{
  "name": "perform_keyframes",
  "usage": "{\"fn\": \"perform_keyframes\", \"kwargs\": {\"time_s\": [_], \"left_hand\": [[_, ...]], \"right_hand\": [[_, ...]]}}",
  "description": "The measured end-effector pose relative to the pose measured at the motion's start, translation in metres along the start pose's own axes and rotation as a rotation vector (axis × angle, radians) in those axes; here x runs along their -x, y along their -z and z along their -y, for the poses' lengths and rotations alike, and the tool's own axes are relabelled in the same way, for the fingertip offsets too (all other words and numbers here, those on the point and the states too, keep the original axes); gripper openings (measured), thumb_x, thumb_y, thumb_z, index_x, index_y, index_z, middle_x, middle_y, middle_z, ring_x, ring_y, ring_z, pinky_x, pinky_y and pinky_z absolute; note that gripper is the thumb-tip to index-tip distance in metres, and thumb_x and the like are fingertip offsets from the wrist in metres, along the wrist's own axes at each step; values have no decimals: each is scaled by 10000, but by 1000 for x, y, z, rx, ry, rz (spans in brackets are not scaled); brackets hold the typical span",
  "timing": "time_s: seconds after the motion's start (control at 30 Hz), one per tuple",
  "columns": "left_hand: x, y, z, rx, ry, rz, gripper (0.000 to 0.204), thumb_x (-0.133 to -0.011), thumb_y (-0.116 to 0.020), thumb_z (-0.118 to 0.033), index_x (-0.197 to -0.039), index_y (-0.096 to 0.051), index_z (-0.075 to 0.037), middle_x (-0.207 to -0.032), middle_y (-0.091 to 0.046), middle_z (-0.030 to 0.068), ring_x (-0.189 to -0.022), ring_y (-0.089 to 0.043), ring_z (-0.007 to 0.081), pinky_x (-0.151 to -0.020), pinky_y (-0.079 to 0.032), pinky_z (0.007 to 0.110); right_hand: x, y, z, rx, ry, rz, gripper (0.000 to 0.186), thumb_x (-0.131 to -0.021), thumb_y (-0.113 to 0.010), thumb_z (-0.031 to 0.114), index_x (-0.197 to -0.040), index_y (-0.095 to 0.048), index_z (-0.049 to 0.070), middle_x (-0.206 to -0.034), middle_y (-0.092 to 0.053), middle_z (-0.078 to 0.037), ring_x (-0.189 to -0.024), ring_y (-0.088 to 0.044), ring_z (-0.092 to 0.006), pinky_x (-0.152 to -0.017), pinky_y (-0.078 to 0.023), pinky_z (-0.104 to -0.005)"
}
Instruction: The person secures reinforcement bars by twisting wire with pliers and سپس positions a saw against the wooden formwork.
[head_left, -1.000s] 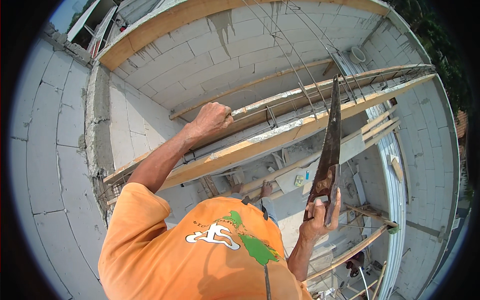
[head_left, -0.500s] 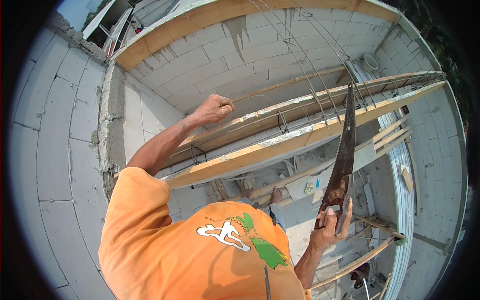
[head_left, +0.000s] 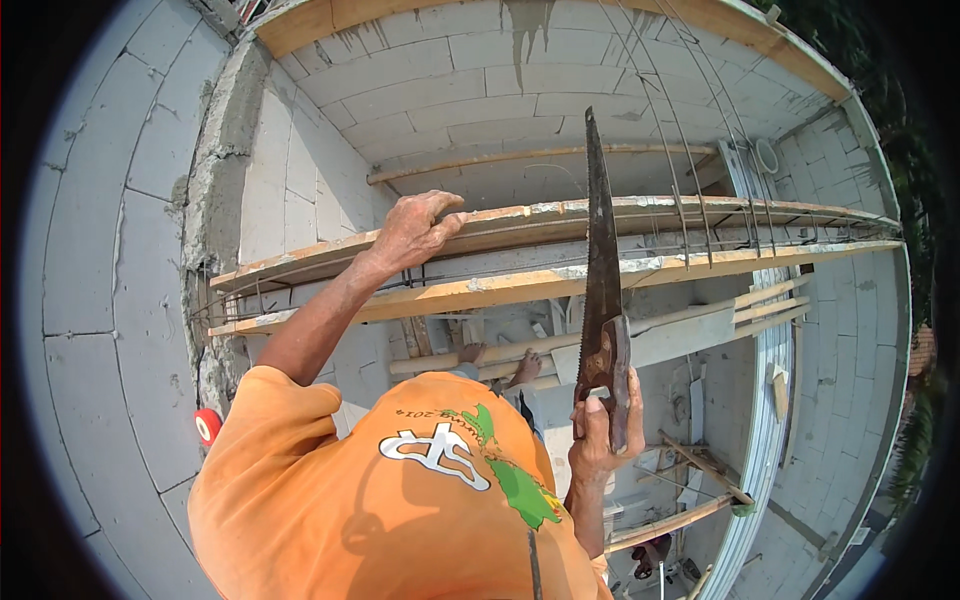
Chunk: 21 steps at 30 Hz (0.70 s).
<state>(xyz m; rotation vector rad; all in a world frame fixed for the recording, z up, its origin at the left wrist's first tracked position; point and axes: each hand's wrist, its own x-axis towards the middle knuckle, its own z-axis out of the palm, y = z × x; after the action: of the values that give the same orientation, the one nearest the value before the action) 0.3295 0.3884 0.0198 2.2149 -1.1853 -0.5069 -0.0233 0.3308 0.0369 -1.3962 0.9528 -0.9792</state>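
My left hand (head_left: pixel 420 225) is at the upper edge of the far formwork board (head_left: pixel 520 218), its fingers curled over it. My right hand (head_left: pixel 608 430) grips the handle of a rusty handsaw (head_left: pixel 603 290), whose long toothed blade points upward across the boards. Steel rebar (head_left: pixel 680 220) runs in and above the channel between the far board and the near plank (head_left: pixel 450 295). My orange shirt fills the lower middle, and my bare feet rest on wooden poles (head_left: pixel 420 365) below the formwork.
Light block walls (head_left: pixel 100 300) enclose the space, with a rough concrete column (head_left: pixel 225 130) at left. A red round tool (head_left: pixel 208 425) lies on the left wall. A white bucket (head_left: pixel 766 157), metal sheets (head_left: pixel 765 390) and propped timbers (head_left: pixel 680 520) are at right. A person (head_left: pixel 652 550) is below.
My left hand has loosened from a raised fist and come down onto the board. The saw has shifted left and stands more upright. The view has turned, bringing the red round tool into sight.
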Motion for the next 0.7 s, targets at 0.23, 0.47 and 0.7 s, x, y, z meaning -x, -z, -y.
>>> {"fn": "perform_keyframes", "kwargs": {"time_s": [0.23,0.47,0.7], "left_hand": [[30,-1,36,-68,-49,-76,422,-984,-553,-349,-1167,-661,16,-1078,-701,200,-933,-695,323,-837,-548,409],[39,14,55,-11,55,-45,435,-975,-563,-370,-1155,-682,8,-1037,-720,188,-941,-700,307,-845,-545,402],[40,26,62,18,117,20,455,-956,-589,-406,-1137,-697,-4,-1007,-728,180,-936,-702,306,-836,-547,404]], "right_hand": [[20,-45,-9,103,117,182,537,-852,-667,57,-1345,-511,-86,-918,-667,-138,-570,-554,-106,-494,-436,-240],[39,-66,-12,149,174,249,516,-854,-672,17,-1337,-523,-85,-943,-666,-130,-618,-562,-98,-543,-459,-240],[56,-91,-3,174,155,289,514,-854,-667,6,-1340,-524,-81,-941,-674,-112,-626,-556,-85,-569,-467,-250]]}}
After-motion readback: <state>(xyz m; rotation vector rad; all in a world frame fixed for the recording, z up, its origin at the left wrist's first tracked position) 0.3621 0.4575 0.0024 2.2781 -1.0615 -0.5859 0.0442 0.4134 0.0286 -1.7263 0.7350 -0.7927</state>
